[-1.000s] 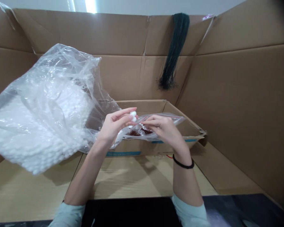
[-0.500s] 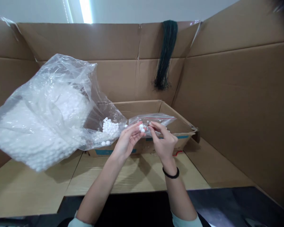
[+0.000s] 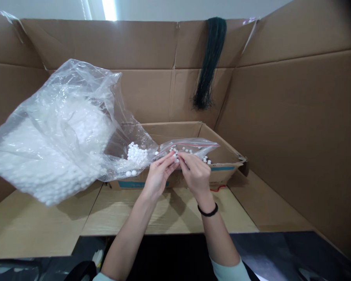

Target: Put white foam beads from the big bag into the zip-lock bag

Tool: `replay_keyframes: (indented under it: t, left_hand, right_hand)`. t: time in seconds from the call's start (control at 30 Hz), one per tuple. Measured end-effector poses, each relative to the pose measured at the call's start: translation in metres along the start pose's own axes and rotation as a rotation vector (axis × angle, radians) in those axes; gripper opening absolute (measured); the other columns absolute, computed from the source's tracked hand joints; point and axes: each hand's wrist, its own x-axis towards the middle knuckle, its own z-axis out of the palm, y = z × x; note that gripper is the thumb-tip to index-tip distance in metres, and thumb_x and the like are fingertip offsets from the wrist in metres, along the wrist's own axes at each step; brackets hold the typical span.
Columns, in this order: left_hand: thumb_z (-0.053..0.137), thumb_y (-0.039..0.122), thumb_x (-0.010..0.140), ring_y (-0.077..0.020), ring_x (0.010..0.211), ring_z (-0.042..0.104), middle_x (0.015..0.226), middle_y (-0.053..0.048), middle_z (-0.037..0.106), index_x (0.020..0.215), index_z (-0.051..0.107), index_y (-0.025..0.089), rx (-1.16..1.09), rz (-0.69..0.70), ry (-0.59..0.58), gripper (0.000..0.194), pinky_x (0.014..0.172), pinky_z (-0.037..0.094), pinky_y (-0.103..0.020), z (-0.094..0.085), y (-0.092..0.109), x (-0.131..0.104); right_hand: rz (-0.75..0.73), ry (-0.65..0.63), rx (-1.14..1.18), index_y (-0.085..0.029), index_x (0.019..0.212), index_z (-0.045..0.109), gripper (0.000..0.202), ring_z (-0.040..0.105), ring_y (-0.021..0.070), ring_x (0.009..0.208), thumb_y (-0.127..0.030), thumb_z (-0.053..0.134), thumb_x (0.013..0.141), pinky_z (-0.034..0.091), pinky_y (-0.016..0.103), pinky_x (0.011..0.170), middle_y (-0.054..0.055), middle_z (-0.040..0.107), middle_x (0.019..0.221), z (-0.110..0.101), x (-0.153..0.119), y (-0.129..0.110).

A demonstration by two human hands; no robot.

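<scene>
Several small white balls [image 3: 176, 156] sit in the fingers of my left hand [image 3: 158, 173], which is closed around them. My right hand [image 3: 196, 173] meets it from the right, thumb and fingertips pinched together at the balls; what exactly is in that pinch is too small to make out. Just behind both hands lies a clear zip bag [image 3: 203, 143] with a red seal line and more white balls in it or under it. A large clear plastic bag [image 3: 84, 78] full of white balls stands on the left, its open mouth reaching close to my left hand.
Beneath the bags is an open cardboard box [image 3: 222, 177] with blue tape on the wooden table [image 3: 119, 218]. A bundle of dark green strands [image 3: 209, 62] hangs over the back cardboard wall [image 3: 105, 47]. A red strip [image 3: 218, 188] lies near the box. Cardboard walls enclose the table.
My right hand has moved left, bringing its pinched fingertips to the balls in my left hand. More balls at the zip bag's right are uncovered. The camera view has shifted slightly.
</scene>
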Motion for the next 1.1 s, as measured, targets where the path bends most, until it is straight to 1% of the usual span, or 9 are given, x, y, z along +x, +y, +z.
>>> replay_keyframes:
  t: [0.2,0.27,0.33,0.43,0.57,0.67,0.8,0.9,1.1]
  left_hand:
    - [0.069,0.012,0.069,-0.009,0.077,0.063,0.092,-0.006,0.071,0.086,0.074,0.012,0.047,0.009,-0.008,0.017,0.083,0.049,-0.024,-0.001,-0.001,0.003]
    - [0.069,0.012,0.069,-0.0086,0.075,0.062,0.09,-0.006,0.071,0.086,0.074,0.013,0.052,0.004,-0.008,0.018,0.082,0.049,-0.024,-0.001,0.0,0.003]
    - [0.069,0.012,0.069,-0.0079,0.072,0.062,0.086,-0.005,0.071,0.087,0.074,0.013,0.06,-0.004,-0.016,0.019,0.08,0.049,-0.022,-0.001,0.002,0.003]
    - [0.069,0.014,0.07,-0.0075,0.073,0.061,0.087,-0.004,0.071,0.088,0.074,0.015,0.098,0.003,-0.054,0.019,0.078,0.049,-0.021,0.001,0.008,0.0]
    - [0.068,0.019,0.071,-0.0077,0.072,0.061,0.099,-0.005,0.07,0.089,0.074,0.018,0.2,0.057,-0.125,0.019,0.079,0.048,-0.023,0.003,0.018,-0.002]
    - [0.068,0.023,0.07,-0.0087,0.07,0.06,0.1,-0.005,0.07,0.095,0.073,0.019,0.308,0.101,-0.17,0.025,0.081,0.047,-0.026,0.005,0.026,0.001]
    - [0.066,0.027,0.072,-0.0124,0.073,0.061,0.087,-0.004,0.072,0.103,0.071,0.021,0.503,0.186,-0.218,0.031,0.078,0.046,-0.027,0.007,0.037,0.008]
    - [0.064,0.029,0.075,-0.013,0.072,0.06,0.076,-0.002,0.071,0.106,0.069,0.023,0.655,0.244,-0.23,0.032,0.075,0.045,-0.026,0.009,0.047,0.013]
    - [0.062,0.029,0.076,-0.0158,0.077,0.061,0.088,-0.003,0.072,0.107,0.069,0.024,0.845,0.289,-0.285,0.032,0.073,0.045,-0.027,0.014,0.063,0.018]
  right_hand:
    - [-0.04,-0.108,0.044,-0.02,0.102,0.066,0.026,0.066,0.0201,0.095,-0.016,0.045,0.088,0.052,0.034,0.087,0.009,0.072,0.096,-0.005,0.0,0.004]
    - [-0.041,-0.111,0.054,-0.021,0.099,0.067,0.024,0.067,0.0193,0.093,-0.016,0.046,0.088,0.053,0.032,0.085,0.008,0.073,0.094,-0.007,0.001,0.005]
    - [0.007,-0.065,0.083,-0.021,0.094,0.067,0.02,0.068,0.0182,0.086,-0.017,0.049,0.086,0.054,0.031,0.081,0.007,0.073,0.09,-0.009,0.003,0.004]
    - [0.198,0.006,0.235,-0.021,0.09,0.067,0.013,0.069,0.017,0.079,-0.021,0.055,0.083,0.055,0.03,0.077,0.005,0.073,0.087,-0.012,0.008,0.002]
    - [0.518,-0.016,0.606,-0.02,0.087,0.066,0.014,0.068,0.0166,0.076,-0.029,0.064,0.077,0.056,0.03,0.074,0.004,0.072,0.087,-0.018,0.023,0.0]
    - [0.625,-0.05,0.767,-0.019,0.082,0.066,0.018,0.068,0.0166,0.073,-0.03,0.071,0.069,0.057,0.029,0.071,0.003,0.072,0.08,-0.021,0.037,0.004]
    - [0.59,-0.141,0.819,-0.018,0.079,0.069,0.018,0.068,0.018,0.078,-0.031,0.074,0.066,0.057,0.032,0.076,0.004,0.072,0.083,-0.023,0.052,0.013]
    - [0.551,-0.227,0.856,-0.019,0.088,0.071,0.024,0.068,0.0194,0.086,-0.03,0.074,0.067,0.057,0.034,0.08,0.006,0.072,0.094,-0.025,0.058,0.018]
    - [0.577,-0.331,0.99,-0.019,0.092,0.066,0.032,0.069,0.0199,0.086,-0.033,0.075,0.065,0.058,0.036,0.08,0.006,0.073,0.093,-0.025,0.068,0.028]
